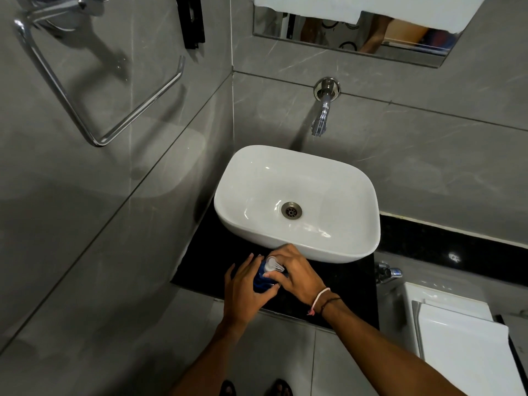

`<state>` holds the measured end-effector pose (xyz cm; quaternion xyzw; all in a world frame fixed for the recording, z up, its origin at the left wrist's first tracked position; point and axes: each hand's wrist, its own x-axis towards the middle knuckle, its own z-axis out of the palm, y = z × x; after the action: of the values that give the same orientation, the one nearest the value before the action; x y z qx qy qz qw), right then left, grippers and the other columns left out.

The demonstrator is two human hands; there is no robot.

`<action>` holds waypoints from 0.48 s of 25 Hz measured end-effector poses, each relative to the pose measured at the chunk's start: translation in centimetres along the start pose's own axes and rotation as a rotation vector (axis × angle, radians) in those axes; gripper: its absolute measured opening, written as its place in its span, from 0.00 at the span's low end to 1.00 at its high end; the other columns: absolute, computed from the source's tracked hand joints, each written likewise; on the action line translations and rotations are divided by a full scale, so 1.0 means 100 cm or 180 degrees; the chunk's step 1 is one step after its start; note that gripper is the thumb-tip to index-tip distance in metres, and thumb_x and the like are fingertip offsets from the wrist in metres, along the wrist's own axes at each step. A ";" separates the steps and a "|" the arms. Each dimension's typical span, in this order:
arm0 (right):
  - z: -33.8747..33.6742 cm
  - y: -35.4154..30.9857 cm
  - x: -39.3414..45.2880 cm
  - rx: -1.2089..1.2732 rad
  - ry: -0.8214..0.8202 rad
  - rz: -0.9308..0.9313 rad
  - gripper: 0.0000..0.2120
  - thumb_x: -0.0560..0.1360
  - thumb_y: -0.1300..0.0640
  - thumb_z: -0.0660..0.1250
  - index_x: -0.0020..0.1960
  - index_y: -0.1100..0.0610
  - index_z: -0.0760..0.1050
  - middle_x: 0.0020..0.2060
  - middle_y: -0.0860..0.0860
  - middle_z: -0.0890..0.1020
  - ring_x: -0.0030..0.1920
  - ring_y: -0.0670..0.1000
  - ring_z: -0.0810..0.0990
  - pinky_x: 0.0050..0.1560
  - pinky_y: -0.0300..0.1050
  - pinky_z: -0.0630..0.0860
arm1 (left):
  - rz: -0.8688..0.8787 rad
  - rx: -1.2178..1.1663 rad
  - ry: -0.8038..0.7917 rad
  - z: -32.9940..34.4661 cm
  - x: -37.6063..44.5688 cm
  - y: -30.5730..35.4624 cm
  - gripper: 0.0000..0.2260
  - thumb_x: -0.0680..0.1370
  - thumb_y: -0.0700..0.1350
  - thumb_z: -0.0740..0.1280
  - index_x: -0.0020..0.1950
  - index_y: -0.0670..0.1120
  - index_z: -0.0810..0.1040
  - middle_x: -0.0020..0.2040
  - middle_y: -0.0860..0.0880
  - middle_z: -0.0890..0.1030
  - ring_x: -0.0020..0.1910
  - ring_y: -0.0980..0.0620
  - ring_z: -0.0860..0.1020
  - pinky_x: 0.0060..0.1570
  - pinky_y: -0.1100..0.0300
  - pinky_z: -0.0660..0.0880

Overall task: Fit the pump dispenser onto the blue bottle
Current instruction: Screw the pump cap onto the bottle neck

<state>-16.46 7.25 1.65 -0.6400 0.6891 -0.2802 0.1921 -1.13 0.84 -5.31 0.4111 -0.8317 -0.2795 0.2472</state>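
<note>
The blue bottle (260,278) stands on the black counter (343,278) just in front of the white basin. My left hand (245,290) wraps around its body from the left. The white pump dispenser (273,264) sits on top of the bottle, with my right hand (297,274) closed around its collar from the right. Most of the bottle is hidden by my fingers.
A white vessel basin (297,201) fills the counter behind the bottle, under a chrome wall tap (321,115). A chrome towel ring (94,90) hangs on the left wall. A white toilet tank (457,338) and an angle valve (388,272) are at the right.
</note>
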 end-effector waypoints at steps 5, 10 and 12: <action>-0.022 -0.017 0.001 -0.0012 -0.0344 0.0193 0.30 0.73 0.54 0.77 0.71 0.56 0.72 0.64 0.54 0.78 0.65 0.52 0.74 0.68 0.50 0.74 | 0.0025 0.0069 0.0000 -0.003 0.000 -0.001 0.34 0.64 0.58 0.79 0.66 0.45 0.78 0.65 0.44 0.80 0.68 0.46 0.75 0.65 0.38 0.71; -0.070 -0.029 0.013 -0.1121 -0.1054 -0.0317 0.28 0.72 0.66 0.72 0.69 0.47 0.74 0.62 0.50 0.82 0.59 0.51 0.80 0.56 0.49 0.80 | -0.0007 0.0071 -0.0062 -0.006 0.000 0.005 0.34 0.65 0.61 0.78 0.66 0.47 0.78 0.67 0.45 0.79 0.70 0.48 0.73 0.68 0.40 0.69; -0.072 -0.035 0.021 -0.1281 -0.1241 -0.0216 0.16 0.75 0.63 0.72 0.61 0.54 0.80 0.53 0.53 0.85 0.53 0.55 0.84 0.51 0.52 0.81 | -0.0006 0.0060 -0.0049 -0.007 0.000 0.004 0.34 0.65 0.60 0.79 0.66 0.46 0.78 0.67 0.43 0.79 0.69 0.46 0.74 0.68 0.39 0.69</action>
<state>-18.51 6.10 9.60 -0.7298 0.6592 -0.0156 0.1806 -0.92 0.93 -4.54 0.4120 -0.8358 -0.2751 0.2366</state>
